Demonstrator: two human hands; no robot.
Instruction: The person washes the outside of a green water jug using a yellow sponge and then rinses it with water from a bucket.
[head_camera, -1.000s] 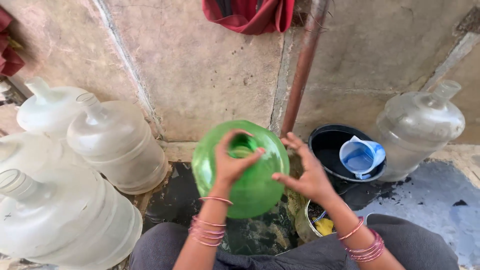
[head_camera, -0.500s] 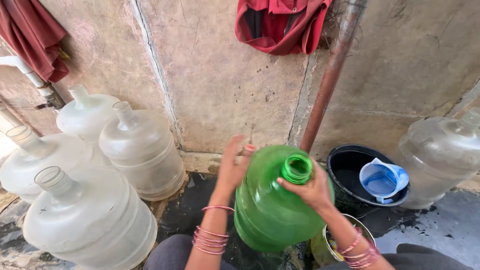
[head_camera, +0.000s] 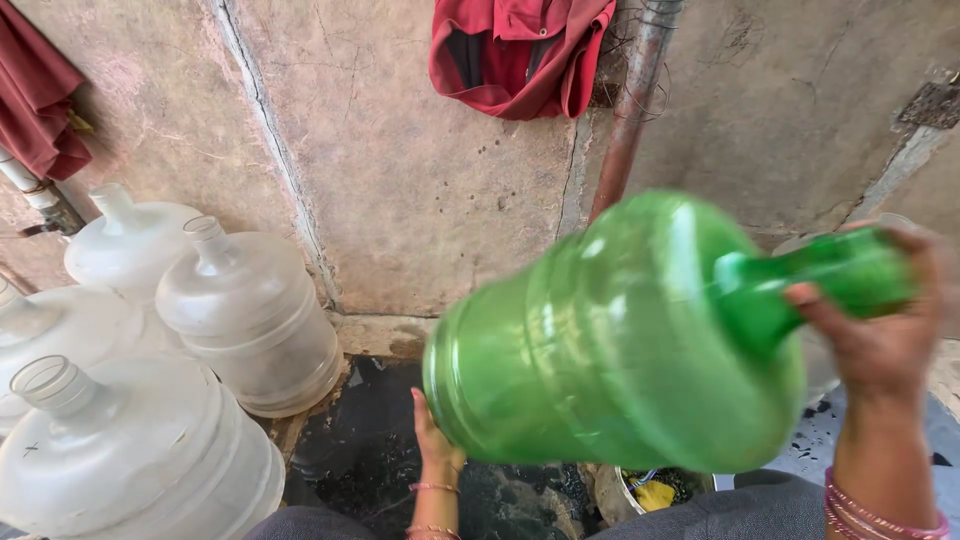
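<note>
A big green plastic water jug (head_camera: 620, 340) is lifted up and tipped on its side, its neck pointing right and its base to the left. My right hand (head_camera: 880, 330) grips the jug's neck at the right. Under the jug's base my left hand (head_camera: 435, 440) presses against its bottom edge, mostly hidden by the jug. Both wrists carry pink bangles. The jug is blurred.
Several clear large water jugs (head_camera: 250, 315) stand in a group at the left on the wet dark floor (head_camera: 370, 460). A rusty vertical pipe (head_camera: 630, 110) runs down the stained wall. A red cloth (head_camera: 520, 50) hangs above. A small container with something yellow (head_camera: 650, 492) sits below.
The green jug has been lifted off the floor and tipped sideways toward the right. My right hand moved from its shoulder to its neck; my left hand dropped under its base.
</note>
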